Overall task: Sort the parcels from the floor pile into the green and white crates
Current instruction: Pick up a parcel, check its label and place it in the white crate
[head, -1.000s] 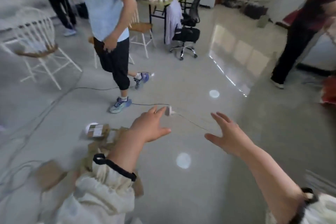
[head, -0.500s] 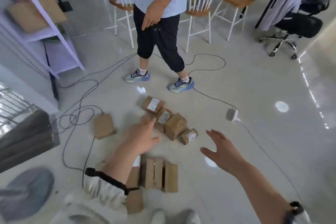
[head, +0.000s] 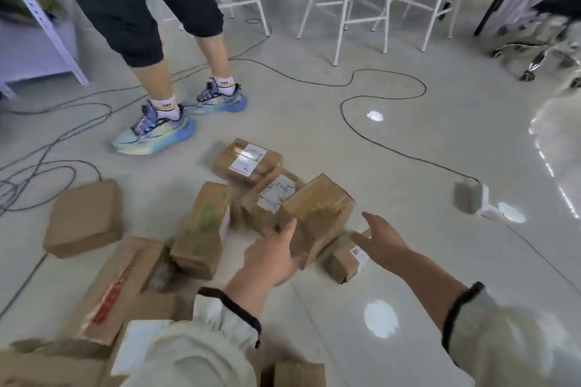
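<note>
Head view, centre: our straight-fingered left hand [head: 270,261] touches the tall box [head: 317,214], right hand [head: 382,240] spread beside it; next, we clamp and lift.

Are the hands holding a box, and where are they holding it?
Nothing is held yet. The left hand and right hand are open on either side of the middle brown parcel, not gripping it.
</note>
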Demonstrator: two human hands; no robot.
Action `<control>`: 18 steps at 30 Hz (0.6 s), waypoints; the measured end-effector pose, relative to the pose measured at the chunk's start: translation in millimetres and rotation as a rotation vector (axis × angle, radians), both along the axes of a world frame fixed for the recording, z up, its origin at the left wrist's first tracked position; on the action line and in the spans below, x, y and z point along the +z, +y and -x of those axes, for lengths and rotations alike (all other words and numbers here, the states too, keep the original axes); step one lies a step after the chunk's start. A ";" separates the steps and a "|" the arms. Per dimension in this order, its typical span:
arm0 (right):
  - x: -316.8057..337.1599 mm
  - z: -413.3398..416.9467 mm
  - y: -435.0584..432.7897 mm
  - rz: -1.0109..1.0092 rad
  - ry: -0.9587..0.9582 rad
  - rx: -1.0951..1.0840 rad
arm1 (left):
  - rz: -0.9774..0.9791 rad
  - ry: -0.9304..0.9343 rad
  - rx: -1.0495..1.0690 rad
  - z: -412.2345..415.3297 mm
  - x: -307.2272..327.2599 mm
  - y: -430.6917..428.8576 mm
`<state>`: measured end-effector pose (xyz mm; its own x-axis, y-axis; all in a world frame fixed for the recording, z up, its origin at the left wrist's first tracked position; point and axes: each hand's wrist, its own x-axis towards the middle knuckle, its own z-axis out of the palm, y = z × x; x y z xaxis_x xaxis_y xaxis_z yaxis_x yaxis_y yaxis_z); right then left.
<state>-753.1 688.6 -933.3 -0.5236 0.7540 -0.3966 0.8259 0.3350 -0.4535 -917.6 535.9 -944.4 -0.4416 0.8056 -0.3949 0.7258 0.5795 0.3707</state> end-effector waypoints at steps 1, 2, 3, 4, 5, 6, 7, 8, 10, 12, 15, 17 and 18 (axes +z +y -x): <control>-23.1 5.5 10.2 -0.024 0.050 -0.023 | -0.018 0.016 -0.009 -1.1 -25.0 10.7; -41.4 12.5 20.0 -0.051 0.117 -0.042 | -0.044 0.014 -0.012 -1.7 -45.7 20.6; -54.3 20.7 28.6 -0.064 0.189 -0.066 | -0.064 0.004 -0.012 -1.4 -61.7 29.1; -62.0 29.8 36.0 -0.054 0.254 -0.090 | -0.082 -0.009 -0.009 -1.4 -72.6 35.8; -67.4 39.1 42.5 -0.021 0.307 -0.118 | -0.100 -0.028 0.001 -1.2 -80.5 39.6; -70.7 48.0 48.3 0.008 0.347 -0.147 | -0.127 -0.059 0.014 -0.6 -84.7 42.0; -71.4 55.1 51.8 0.016 0.364 -0.168 | -0.160 -0.102 0.034 -0.2 -86.0 42.8; -71.1 58.9 52.5 0.001 0.365 -0.180 | -0.197 -0.160 0.067 0.3 -85.5 42.5; -71.8 59.1 49.8 -0.020 0.333 -0.204 | -0.274 -0.335 0.193 1.1 -80.5 40.6; -73.3 52.3 42.0 0.057 0.280 -0.220 | -0.337 -0.443 0.337 3.3 -75.7 35.5; -72.5 41.1 27.0 0.188 0.307 -0.196 | -0.409 -0.292 0.365 8.9 -68.6 22.0; -72.7 30.3 7.8 0.167 0.324 -0.163 | -0.483 -0.204 0.395 8.7 -68.4 4.2; -75.4 22.6 -5.3 0.145 0.335 -0.158 | -0.509 -0.191 0.424 6.9 -72.2 -7.5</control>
